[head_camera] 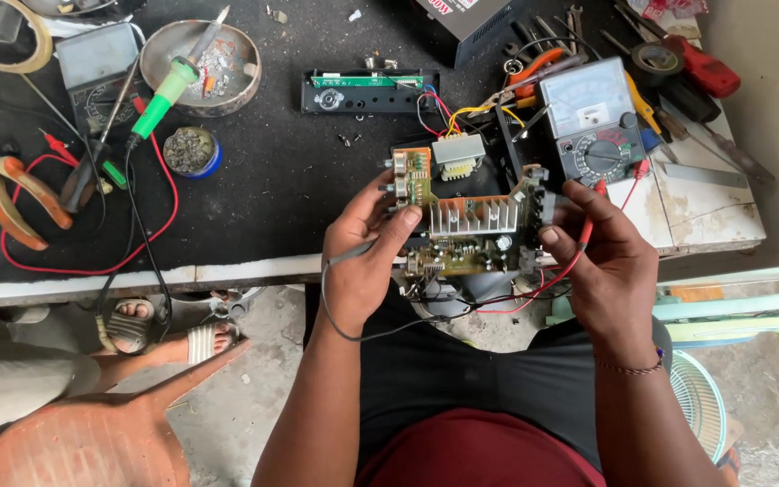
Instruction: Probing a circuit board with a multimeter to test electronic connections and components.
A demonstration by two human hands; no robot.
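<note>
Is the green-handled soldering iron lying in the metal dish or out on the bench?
In: the soldering iron rests tip-first across the metal dish, handle hanging over the rim.

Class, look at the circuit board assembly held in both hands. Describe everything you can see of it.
The circuit board assembly is a bare greenish-brown board crowded with small components. A ribbed silver heat sink runs across its middle, and a smaller upright board stands at its left end. It is held tilted above the bench edge. The left hand grips its left side and the right hand its right; red and black wires trail beneath it.
</note>
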